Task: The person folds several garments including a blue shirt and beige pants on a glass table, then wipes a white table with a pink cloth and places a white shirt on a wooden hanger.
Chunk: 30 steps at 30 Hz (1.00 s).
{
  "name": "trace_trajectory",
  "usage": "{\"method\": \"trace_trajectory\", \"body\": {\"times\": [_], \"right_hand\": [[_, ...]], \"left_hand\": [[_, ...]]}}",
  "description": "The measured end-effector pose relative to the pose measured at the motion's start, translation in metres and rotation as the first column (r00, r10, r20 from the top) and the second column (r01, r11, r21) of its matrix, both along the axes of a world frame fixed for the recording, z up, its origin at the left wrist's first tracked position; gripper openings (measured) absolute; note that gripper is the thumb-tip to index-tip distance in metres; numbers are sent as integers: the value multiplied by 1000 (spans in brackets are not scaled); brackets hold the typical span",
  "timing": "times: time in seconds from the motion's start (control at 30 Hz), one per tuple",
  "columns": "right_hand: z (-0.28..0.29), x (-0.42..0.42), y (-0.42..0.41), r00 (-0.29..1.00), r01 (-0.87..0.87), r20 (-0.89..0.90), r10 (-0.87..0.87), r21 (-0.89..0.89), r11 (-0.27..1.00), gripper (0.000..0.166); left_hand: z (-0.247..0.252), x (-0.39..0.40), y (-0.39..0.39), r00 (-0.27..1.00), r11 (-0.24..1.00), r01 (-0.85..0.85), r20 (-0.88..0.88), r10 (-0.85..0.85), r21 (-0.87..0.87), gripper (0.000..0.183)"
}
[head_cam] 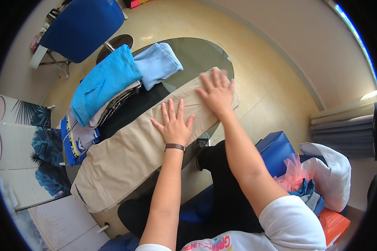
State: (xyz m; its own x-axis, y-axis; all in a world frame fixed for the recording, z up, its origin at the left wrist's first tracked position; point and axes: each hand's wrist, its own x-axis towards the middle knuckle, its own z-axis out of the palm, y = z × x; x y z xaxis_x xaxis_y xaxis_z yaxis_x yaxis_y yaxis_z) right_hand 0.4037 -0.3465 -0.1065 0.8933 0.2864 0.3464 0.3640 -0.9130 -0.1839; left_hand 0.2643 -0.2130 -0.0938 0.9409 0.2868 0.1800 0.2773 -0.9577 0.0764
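Observation:
A pair of beige trousers (122,160), folded lengthwise, lies stretched across a dark glass table (201,50). My left hand (176,127) rests palm down on the middle of the cloth, its fingers spread. Toward the narrow far end, my right hand (218,94) also lies flat on the fabric, blurred at the fingertips. Neither hand grips anything. Beyond the trousers stands a stack of folded clothes topped by a bright blue garment (106,81). A light blue folded garment (158,62) sits beside that stack, and a black cloth (138,106) shows between stack and trousers.
A blue chair (84,28) stands past the table. On my right are a blue seat (276,150), pink tulle (293,175), a white towel (330,175) and an orange bag (333,222). Leaf-patterned drawers (47,147) border the left side.

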Motion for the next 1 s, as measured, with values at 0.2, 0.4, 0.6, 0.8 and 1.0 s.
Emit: {"method": "trace_trajectory", "body": {"times": [0.2,0.4,0.6,0.8,1.0], "right_hand": [[12,13,-44,738,521,-589,-328,189,832,95],[68,14,-64,759,450,-568,-318,105,887,34],[113,-35,-1,982,-73,-130,135,396,915,18],[107,-142,86,749,-609,-70,659,316,727,17],[107,-127,79,798,-380,-203,568,562,735,32]], "left_hand": [[6,-4,-3,997,999,-45,-55,46,24,69],[11,-14,-26,993,994,106,-56,-107,-20,66],[-17,-19,12,963,714,261,127,-236,-650,56],[45,-67,77,953,-700,263,66,295,-664,68],[23,-100,104,959,-578,37,-134,250,-815,53]]}}
